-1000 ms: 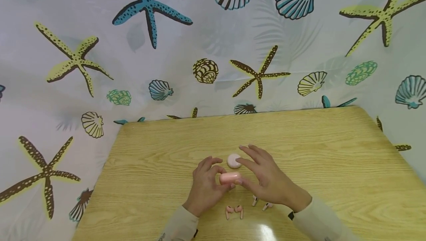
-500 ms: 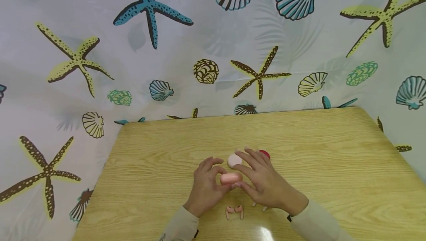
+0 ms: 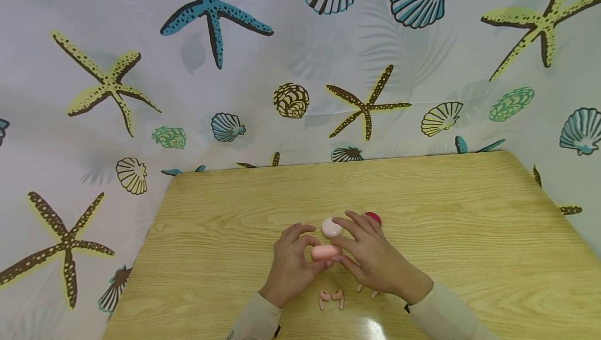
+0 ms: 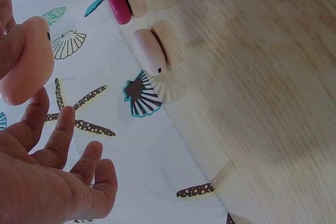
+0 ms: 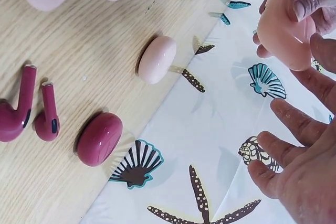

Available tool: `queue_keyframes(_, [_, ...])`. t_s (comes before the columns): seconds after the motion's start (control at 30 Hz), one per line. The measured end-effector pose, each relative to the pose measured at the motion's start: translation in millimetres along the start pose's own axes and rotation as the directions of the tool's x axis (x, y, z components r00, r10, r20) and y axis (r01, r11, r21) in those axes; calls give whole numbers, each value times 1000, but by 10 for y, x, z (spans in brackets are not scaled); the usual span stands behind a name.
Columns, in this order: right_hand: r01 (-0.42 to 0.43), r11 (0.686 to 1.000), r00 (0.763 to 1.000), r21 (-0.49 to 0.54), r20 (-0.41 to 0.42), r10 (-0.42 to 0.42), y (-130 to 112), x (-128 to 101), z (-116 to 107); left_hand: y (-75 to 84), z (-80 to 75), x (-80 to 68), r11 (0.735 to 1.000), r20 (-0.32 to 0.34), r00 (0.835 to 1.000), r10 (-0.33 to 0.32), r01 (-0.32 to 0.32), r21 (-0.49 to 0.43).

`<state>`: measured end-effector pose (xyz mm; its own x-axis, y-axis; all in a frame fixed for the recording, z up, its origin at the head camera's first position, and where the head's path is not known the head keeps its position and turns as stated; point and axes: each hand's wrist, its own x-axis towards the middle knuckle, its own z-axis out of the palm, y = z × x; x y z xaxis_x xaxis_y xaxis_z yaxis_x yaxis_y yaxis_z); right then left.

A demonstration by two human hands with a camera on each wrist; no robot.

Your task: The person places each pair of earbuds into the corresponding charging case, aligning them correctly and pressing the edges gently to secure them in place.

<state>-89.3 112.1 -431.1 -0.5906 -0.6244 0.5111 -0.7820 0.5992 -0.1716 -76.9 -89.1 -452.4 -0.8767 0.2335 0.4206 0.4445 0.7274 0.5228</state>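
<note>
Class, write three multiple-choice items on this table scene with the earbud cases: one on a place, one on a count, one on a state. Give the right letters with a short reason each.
1. Where does the dark red case lie?
A. on the table beyond the right hand
B. between the two wrists
C. in the left hand

2. How many dark red earbuds show in the right wrist view?
A. one
B. two
C. four

3. What is the state of the salmon pink case?
A. lying open on the table
B. held shut between both hands
C. resting on the pale pink case

Answers:
1 A, the head view shows it on the table just past the right hand.
2 B, two lie side by side next to the dark red case.
3 B, the left hand and right hand both grip it, and no open lid shows; the pale pink case lies apart.
</note>
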Motion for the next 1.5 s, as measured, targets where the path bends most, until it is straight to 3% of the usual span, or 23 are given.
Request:
queue_keyframes(0.7, [5,1000,1000,-1,-1,-5,11,32,4,18,-23,32,999,-1,1000,13,-13,-29])
queue_keyframes(1.13, [-11,1000,999,-6,50,12,-27,52,32,13,-14,4,1000,-26,1000,18,-18,-20])
queue_keyframes(1.5, [19,999,1000,-28,7,-19,-24,59,41,31,-23,21,999,-5,1000,9,-10,-37])
